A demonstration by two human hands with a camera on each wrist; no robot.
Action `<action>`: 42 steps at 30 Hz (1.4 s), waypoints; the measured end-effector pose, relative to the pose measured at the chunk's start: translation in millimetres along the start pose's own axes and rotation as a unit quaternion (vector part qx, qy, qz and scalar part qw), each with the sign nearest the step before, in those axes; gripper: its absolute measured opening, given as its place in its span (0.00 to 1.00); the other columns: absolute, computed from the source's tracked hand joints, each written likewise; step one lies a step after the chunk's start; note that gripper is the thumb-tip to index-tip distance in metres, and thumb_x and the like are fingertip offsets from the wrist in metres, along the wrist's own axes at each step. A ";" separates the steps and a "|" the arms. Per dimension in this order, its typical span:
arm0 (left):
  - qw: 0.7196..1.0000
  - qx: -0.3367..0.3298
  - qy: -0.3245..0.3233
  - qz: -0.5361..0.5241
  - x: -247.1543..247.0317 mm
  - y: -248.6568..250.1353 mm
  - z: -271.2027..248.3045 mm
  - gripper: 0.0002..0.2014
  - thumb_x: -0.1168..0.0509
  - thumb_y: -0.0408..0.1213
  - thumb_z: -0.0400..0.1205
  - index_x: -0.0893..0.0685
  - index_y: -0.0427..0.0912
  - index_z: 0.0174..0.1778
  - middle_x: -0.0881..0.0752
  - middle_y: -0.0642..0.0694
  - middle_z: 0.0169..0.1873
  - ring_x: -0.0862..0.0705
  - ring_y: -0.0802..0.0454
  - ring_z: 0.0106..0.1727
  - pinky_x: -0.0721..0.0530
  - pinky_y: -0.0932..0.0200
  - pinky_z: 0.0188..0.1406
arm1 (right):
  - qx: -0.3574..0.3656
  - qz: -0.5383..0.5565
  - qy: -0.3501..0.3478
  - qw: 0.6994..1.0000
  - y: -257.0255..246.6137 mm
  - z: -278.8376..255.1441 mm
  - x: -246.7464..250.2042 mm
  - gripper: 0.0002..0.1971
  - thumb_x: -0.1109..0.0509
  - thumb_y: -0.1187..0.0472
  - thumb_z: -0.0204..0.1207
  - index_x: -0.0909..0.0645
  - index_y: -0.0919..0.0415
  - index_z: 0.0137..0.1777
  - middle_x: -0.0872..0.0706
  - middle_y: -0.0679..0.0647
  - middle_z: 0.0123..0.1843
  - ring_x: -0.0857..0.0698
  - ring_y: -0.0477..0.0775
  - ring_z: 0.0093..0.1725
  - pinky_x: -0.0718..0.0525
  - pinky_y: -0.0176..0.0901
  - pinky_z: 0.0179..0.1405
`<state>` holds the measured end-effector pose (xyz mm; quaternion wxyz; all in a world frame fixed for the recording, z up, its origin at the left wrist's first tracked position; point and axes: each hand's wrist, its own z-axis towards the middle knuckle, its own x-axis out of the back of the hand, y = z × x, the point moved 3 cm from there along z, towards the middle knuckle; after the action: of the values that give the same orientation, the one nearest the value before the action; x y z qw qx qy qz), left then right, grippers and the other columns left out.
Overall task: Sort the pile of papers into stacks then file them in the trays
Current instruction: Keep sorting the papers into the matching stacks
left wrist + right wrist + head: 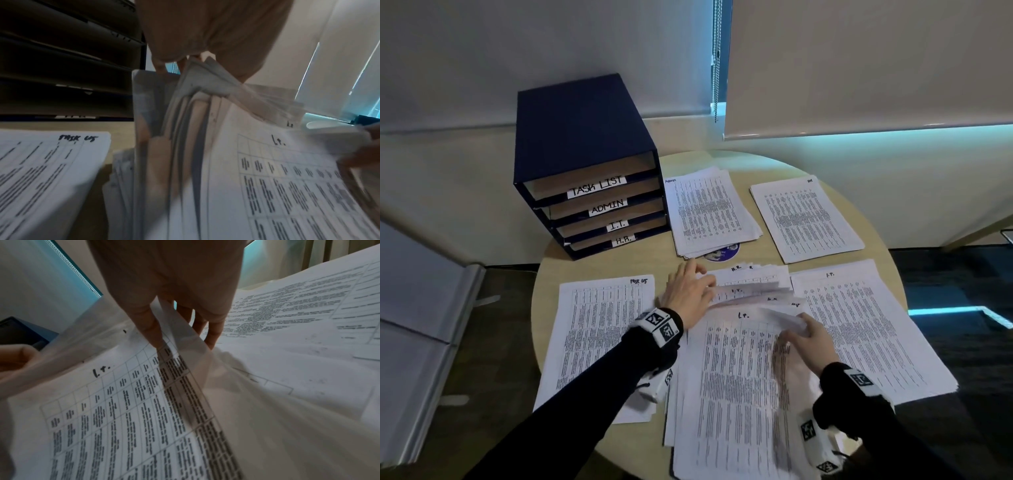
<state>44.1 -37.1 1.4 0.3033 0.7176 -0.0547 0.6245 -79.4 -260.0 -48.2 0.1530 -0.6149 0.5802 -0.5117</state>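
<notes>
An unsorted pile of papers (736,394) lies in the middle of the round table (774,164), its exposed sheet marked "I.T." (123,402). My left hand (698,284) holds several sheets (197,91) lifted and fanned at the pile's far edge. My right hand (803,329) pinches the corner of one thin sheet (205,369), raised off the pile. Sorted stacks surround the pile: task list (599,335) on the left, admin (709,212) and H.R. (804,219) at the back, I.T. (866,325) on the right. The blue tray unit (582,137) stands at the back left.
The tray unit's four slots are labelled TASK LIST, ADMIN, I.T. and H.R. from top to bottom. A purple disc (722,253) peeks from under the admin stack. Window blinds (859,68) hang behind the table. The I.T. stack overhangs the table's right edge.
</notes>
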 end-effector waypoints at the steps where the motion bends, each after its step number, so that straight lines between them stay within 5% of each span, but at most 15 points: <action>1: 0.999 0.005 -0.030 -0.033 3.1 -0.5 3.9 0.08 0.41 0.43 0.86 0.21 0.44 0.56 0.27 0.50 0.54 0.25 0.51 0.55 0.25 0.56 0.58 | 0.004 0.006 0.000 1.000 -0.7 0.1 0.0 0.10 0.28 0.70 0.70 0.20 0.66 0.50 0.16 0.53 0.43 0.19 0.55 0.43 0.25 0.41 0.42; 5: 0.988 0.033 -0.121 -0.090 17.2 -1.3 18.4 0.05 0.41 0.42 0.87 0.24 0.46 0.54 0.20 0.52 0.39 0.17 0.48 0.43 0.20 0.54 0.47 | 0.020 0.011 -0.005 1.000 0.5 -1.5 -1.2 0.17 0.27 0.70 0.71 0.23 0.62 0.60 0.16 0.57 0.46 0.19 0.56 0.43 0.26 0.40 0.40; 9: 0.966 0.019 -0.180 -0.186 34.9 2.0 31.6 0.11 0.34 0.41 0.83 0.17 0.44 0.60 0.16 0.48 0.62 0.18 0.51 0.63 0.23 0.53 0.67 | 0.031 0.006 0.009 0.999 3.6 -1.2 2.1 0.11 0.27 0.69 0.72 0.22 0.65 0.53 0.16 0.60 0.44 0.19 0.59 0.45 0.26 0.40 0.39; 11: 0.971 -0.024 -0.208 -0.117 42.4 9.0 33.6 0.13 0.36 0.39 0.84 0.17 0.41 0.63 0.15 0.47 0.62 0.17 0.49 0.62 0.22 0.52 0.65 | 0.024 0.021 0.014 0.999 4.2 -0.6 2.8 0.11 0.27 0.70 0.72 0.22 0.64 0.53 0.18 0.57 0.44 0.20 0.58 0.48 0.27 0.42 0.42; 14: 0.992 -0.061 -0.100 0.040 59.9 21.1 34.1 0.08 0.42 0.36 0.87 0.18 0.44 0.55 0.13 0.44 0.49 0.15 0.44 0.50 0.17 0.48 0.54 | -0.007 0.062 0.019 0.998 10.1 6.9 1.2 0.19 0.27 0.69 0.71 0.22 0.71 0.61 0.18 0.61 0.56 0.20 0.63 0.60 0.27 0.46 0.55; 18: 0.994 -0.101 0.017 0.050 92.1 31.5 25.5 0.08 0.42 0.35 0.87 0.18 0.44 0.56 0.13 0.46 0.42 0.15 0.48 0.41 0.14 0.46 0.50 | -0.022 0.119 0.001 0.993 11.2 13.0 0.5 0.25 0.27 0.70 0.69 0.25 0.69 0.68 0.19 0.65 0.66 0.21 0.66 0.66 0.25 0.57 0.64; 21: 0.985 -0.106 0.126 0.042 138.7 30.6 20.7 0.09 0.41 0.31 0.86 0.16 0.41 0.56 0.12 0.43 0.40 0.15 0.45 0.38 0.15 0.52 0.44 | 0.002 0.149 -0.014 0.989 -2.5 6.0 10.0 0.11 0.31 0.76 0.68 0.19 0.69 0.50 0.12 0.64 0.47 0.15 0.61 0.49 0.25 0.54 0.58; 23: 0.965 -0.112 0.236 -0.006 175.3 25.5 15.9 0.08 0.38 0.30 0.84 0.15 0.39 0.55 0.10 0.41 0.41 0.15 0.45 0.36 0.21 0.61 0.39 | 0.018 0.200 -0.018 0.979 -13.3 1.2 22.4 0.08 0.38 0.82 0.68 0.20 0.72 0.39 0.15 0.60 0.32 0.19 0.57 0.35 0.19 0.47 0.42; 27: 0.924 -0.021 0.334 -0.186 227.6 -2.0 10.6 0.06 0.37 0.38 0.85 0.21 0.39 0.51 0.12 0.48 0.44 0.14 0.55 0.41 0.15 0.61 0.39 | 0.056 0.275 -0.009 0.960 -35.0 -6.6 52.7 0.13 0.44 0.83 0.69 0.21 0.71 0.34 0.23 0.57 0.28 0.24 0.54 0.31 0.22 0.40 0.30; 29: 0.913 0.021 0.314 -0.260 236.5 -19.6 13.0 0.06 0.35 0.39 0.84 0.23 0.40 0.49 0.13 0.49 0.43 0.14 0.55 0.42 0.15 0.61 0.41 | 0.073 0.277 -0.010 0.958 -45.4 -7.9 69.7 0.19 0.46 0.84 0.68 0.21 0.65 0.30 0.24 0.52 0.28 0.24 0.45 0.30 0.24 0.31 0.27; 31: 0.922 0.046 0.248 -0.293 228.3 -32.0 17.7 0.06 0.35 0.38 0.84 0.22 0.38 0.48 0.13 0.46 0.41 0.15 0.55 0.40 0.18 0.60 0.40 | 0.072 0.349 -0.045 0.933 -51.6 -7.8 83.7 0.17 0.44 0.80 0.63 0.22 0.60 0.25 0.25 0.53 0.30 0.25 0.46 0.31 0.27 0.36 0.29; 33: 0.936 0.054 0.155 -0.310 200.9 -41.4 23.2 0.06 0.35 0.36 0.84 0.22 0.39 0.43 0.16 0.44 0.33 0.21 0.60 0.31 0.25 0.64 0.33 | 0.076 0.386 -0.073 0.916 -59.5 -10.6 96.5 0.06 0.39 0.72 0.57 0.25 0.62 0.26 0.29 0.58 0.31 0.28 0.53 0.31 0.30 0.41 0.30; 35: 0.954 0.061 0.056 -0.288 162.9 -48.8 27.5 0.09 0.33 0.36 0.83 0.22 0.43 0.37 0.22 0.48 0.26 0.29 0.60 0.25 0.33 0.62 0.28 | 0.078 0.381 -0.080 0.918 -64.7 -11.3 103.7 0.09 0.41 0.72 0.59 0.27 0.59 0.23 0.31 0.56 0.26 0.30 0.54 0.27 0.30 0.41 0.28; 38: 0.968 0.068 -0.091 -0.224 98.5 -47.6 26.7 0.09 0.31 0.42 0.82 0.19 0.47 0.36 0.21 0.50 0.29 0.28 0.54 0.29 0.33 0.62 0.32 | 0.063 0.370 -0.084 0.923 -75.0 -14.6 98.8 0.15 0.42 0.75 0.64 0.22 0.59 0.24 0.28 0.53 0.25 0.30 0.54 0.25 0.34 0.42 0.26; 42: 0.967 0.062 -0.117 -0.216 27.6 -25.2 20.0 0.05 0.30 0.38 0.81 0.14 0.40 0.42 0.19 0.50 0.30 0.25 0.57 0.31 0.28 0.68 0.30 | 0.038 0.281 -0.038 0.958 -75.0 -8.4 60.5 0.14 0.42 0.83 0.69 0.20 0.67 0.33 0.22 0.53 0.28 0.25 0.43 0.18 0.31 0.29 0.14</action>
<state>78.8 -18.4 17.1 0.3774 0.7978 0.1055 0.4583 -56.4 -288.2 41.4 0.3360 -0.4398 0.7038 -0.4454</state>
